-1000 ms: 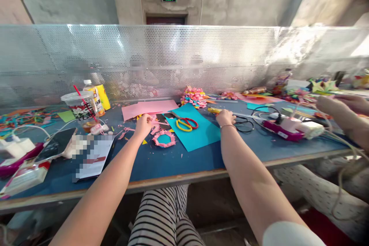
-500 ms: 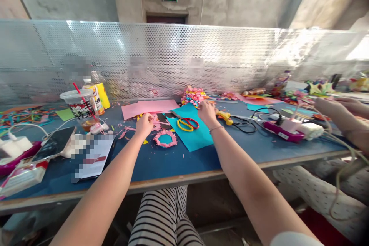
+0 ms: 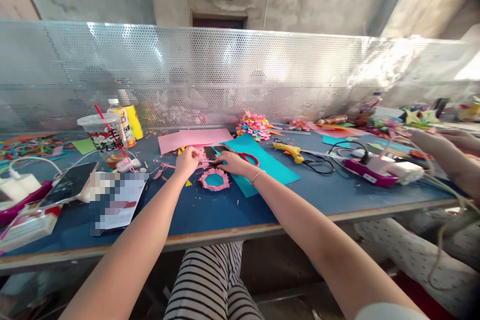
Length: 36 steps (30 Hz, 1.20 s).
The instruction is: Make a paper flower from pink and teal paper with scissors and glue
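Nearest to us, our striped trouser legs (image 3: 213, 285) show below the front edge of the blue table (image 3: 210, 212), and both bare forearms reach out over it. On the table to the left lie a white sheet (image 3: 120, 202) and a dark phone (image 3: 69, 185), with a red-and-white box (image 3: 28, 225) near the front corner. A little farther in, a pink paper ring (image 3: 214, 180) lies flat on the blue surface, just in front of both hands. Our left hand (image 3: 186, 161) is curled shut, pinching a small pink paper scrap (image 3: 204, 160) between thumb and fingers. Our right hand (image 3: 229, 162) comes in from the right with its fingers drawn together at the same scrap, though we cannot tell whether it actually grips the paper or only touches it. The right hand rests on a teal paper sheet (image 3: 270, 167), and the red handle of the scissors (image 3: 250, 159) peeks out just behind it. Past that lie a yellow glue gun (image 3: 288, 151) with its black cord, and a magenta device (image 3: 365, 170) off to the right. A large pink sheet (image 3: 195, 139) lies behind the hands, and a plastic drink cup (image 3: 100, 136) with a red straw stands to the left. A heap of folded paper pieces (image 3: 254, 125) sits by the perforated metal screen (image 3: 240, 75). At the far right another person's hand (image 3: 431, 142) works at the same table.
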{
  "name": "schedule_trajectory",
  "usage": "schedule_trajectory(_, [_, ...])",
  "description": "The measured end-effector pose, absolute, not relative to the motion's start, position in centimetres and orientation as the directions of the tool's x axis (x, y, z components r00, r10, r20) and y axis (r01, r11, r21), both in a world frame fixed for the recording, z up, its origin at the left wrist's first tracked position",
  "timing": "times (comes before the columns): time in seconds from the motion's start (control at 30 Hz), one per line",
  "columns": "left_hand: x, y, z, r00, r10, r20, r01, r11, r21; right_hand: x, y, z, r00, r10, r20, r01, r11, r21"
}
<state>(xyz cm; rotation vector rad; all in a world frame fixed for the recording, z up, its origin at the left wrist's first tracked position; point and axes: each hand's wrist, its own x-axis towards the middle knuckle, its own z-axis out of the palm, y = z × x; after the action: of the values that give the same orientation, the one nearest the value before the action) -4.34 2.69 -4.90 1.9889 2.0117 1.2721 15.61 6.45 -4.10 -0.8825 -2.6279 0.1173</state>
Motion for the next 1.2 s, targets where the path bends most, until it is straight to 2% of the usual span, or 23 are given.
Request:
schedule_trajectory(0.23, [-4.4, 2.9, -5.1, -0.096, 0.876, 0.473, 0.82, -0.2, 0.536, 15.4, 5.9, -3.8, -0.734, 0.567, 0.373, 0.507, 0.824, -0.254])
schedule_trajectory(0.43, [-4.1, 2.7, -4.8, -0.093, 0.891, 0.444, 0.81, -0.191, 0.554, 15.5, 5.9, -3.6, -0.765, 0.561, 0.317, 0.494, 0.826, -0.272])
schedule_trajectory(0.63, [-4.0, 2.8, -4.7, -0.085, 0.893, 0.441, 0.782, -0.214, 0.585, 15.4, 6.1, -3.7, -0.789, 0.503, 0.353, 0.419, 0.86, -0.292])
schedule_trajectory(0.77, [-3.9, 3.0, -4.9, -0.028, 0.867, 0.498, 0.758, -0.306, 0.576, 15.2, 5.8, -3.5, -0.764, 0.506, 0.401, 0.43, 0.862, -0.269])
schedule_trajectory(0.93, [-3.3, 2.7, -4.6, 0.135, 0.822, 0.554, 0.654, -0.493, 0.573, 15.1, 6.0, -3.5, -0.717, 0.506, 0.479, 0.464, 0.86, -0.212])
schedule_trajectory(1.07, [-2.7, 1.9, -4.1, 0.187, 0.82, 0.541, 0.605, -0.53, 0.594, 15.2, 6.3, -3.7, -0.683, 0.53, 0.502, 0.498, 0.841, -0.211])
schedule_trajectory(1.2, [-2.5, 1.4, -3.6, 0.199, 0.829, 0.523, 0.6, -0.525, 0.604, 15.0, 6.2, -3.6, -0.697, 0.5, 0.514, 0.475, 0.859, -0.192])
